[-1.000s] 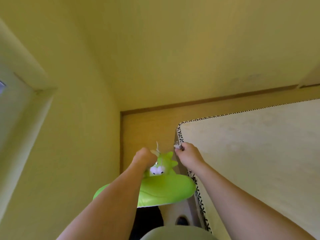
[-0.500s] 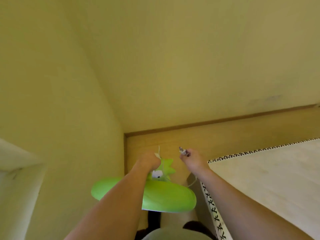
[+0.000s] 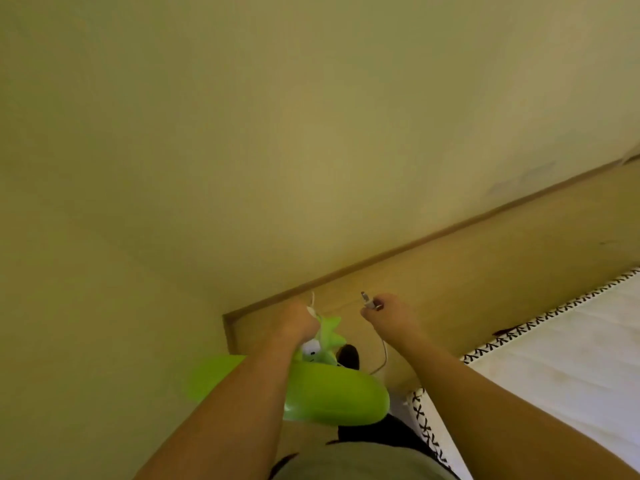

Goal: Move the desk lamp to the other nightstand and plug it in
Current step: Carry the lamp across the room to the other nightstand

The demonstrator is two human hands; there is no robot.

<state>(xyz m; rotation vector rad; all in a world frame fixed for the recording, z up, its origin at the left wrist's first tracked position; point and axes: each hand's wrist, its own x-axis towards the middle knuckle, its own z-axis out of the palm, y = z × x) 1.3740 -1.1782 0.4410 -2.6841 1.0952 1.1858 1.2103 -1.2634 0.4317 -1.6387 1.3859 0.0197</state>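
Observation:
The desk lamp (image 3: 332, 393) is bright green, with a wide flat base and a spiky cartoon figure with white eyes on top. My left hand (image 3: 296, 322) grips the top of that figure and holds the lamp up in the air. My right hand (image 3: 388, 315) pinches the small silver plug (image 3: 367, 301) of the lamp's thin white cable (image 3: 382, 355), which loops down from that hand toward the lamp. No socket and no nightstand top are visible.
A wooden headboard (image 3: 485, 265) runs diagonally behind my hands, against a plain yellow wall (image 3: 277, 133). A white mattress (image 3: 571, 358) with black cross-stitch edging fills the right side. A dark foot (image 3: 348, 355) shows below the lamp.
The view has swung right along the headboard; the window frame at left is gone. My right hand has left the mattress corner and now holds the plug up in front of the headboard.

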